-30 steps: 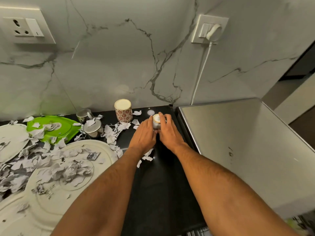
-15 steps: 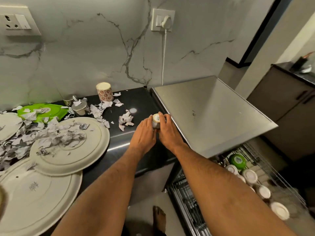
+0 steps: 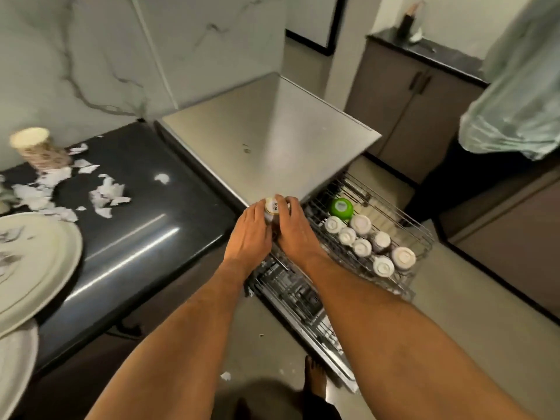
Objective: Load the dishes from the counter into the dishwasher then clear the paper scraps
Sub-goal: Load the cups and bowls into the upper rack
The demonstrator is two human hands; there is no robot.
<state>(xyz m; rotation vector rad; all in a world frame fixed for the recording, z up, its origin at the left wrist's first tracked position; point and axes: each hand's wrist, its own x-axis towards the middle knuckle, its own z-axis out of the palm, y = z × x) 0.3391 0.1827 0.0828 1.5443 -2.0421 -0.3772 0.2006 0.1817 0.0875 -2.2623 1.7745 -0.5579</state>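
A small upside-down cup (image 3: pixel 272 208) with a pale base is held between both my hands, off the counter at the near corner of the steel dishwasher top (image 3: pixel 266 140). My left hand (image 3: pixel 249 237) grips its left side, and my right hand (image 3: pixel 293 234) wraps its right side. Just to the right, the pulled-out wire rack (image 3: pixel 406 216) holds several upturned white cups (image 3: pixel 362 247) and one green cup (image 3: pixel 341 207). On the black counter (image 3: pixel 145 225) lie paper scraps (image 3: pixel 106 195), a patterned cup (image 3: pixel 38 151) upside down, and a large pale plate (image 3: pixel 33 262).
A second plate edge (image 3: pixel 15 368) pokes in at the lower left. The lower rack and open door (image 3: pixel 300 298) sit below my wrists. My bare foot (image 3: pixel 315 377) stands on the floor. A person in a light shirt (image 3: pixel 515 95) stands at the right by brown cabinets.
Both hands have carried the small cup from the back of the counter out over its front corner, toward the rack. My view has swung right and down, bringing the open dishwasher into sight.
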